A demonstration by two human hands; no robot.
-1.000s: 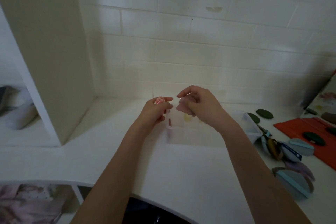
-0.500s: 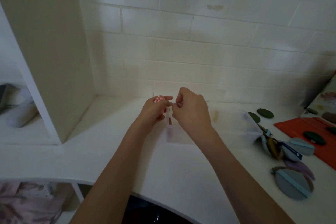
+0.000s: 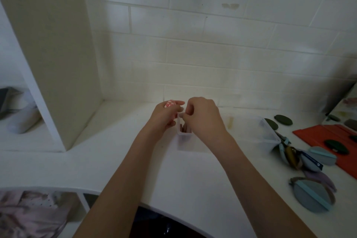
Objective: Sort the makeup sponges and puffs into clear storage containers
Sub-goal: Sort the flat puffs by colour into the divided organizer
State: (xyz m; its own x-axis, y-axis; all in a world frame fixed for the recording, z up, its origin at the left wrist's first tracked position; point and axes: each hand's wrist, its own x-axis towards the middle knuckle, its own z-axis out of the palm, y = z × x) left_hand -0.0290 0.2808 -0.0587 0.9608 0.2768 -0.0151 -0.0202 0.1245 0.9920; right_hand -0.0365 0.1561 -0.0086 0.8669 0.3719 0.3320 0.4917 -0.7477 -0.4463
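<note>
A clear storage container (image 3: 266, 133) lies across the white counter (image 3: 173, 176). Its left end sits under my hands. My left hand (image 3: 164, 117) is beside that end and grips a pink-and-white patterned puff (image 3: 169, 104) between thumb and fingers. My right hand (image 3: 202, 119) hovers over the same end with its fingers curled down inside the rim, on a pink sponge (image 3: 183, 128) that stands upright there beside another brownish piece. Most of that sponge is hidden by the fingers.
Blue-grey puffs with light blue bands (image 3: 311, 195) lie in a loose pile at the right, near the container's far end. Dark green puffs (image 3: 283, 120) rest by the wall and on a red mat (image 3: 316, 133). A tall white shelf panel (image 3: 50, 60) stands at the left.
My right hand carried the pink sponge left from the container's middle to its left end and lowered it inside. My left hand stayed put with the patterned puff.
</note>
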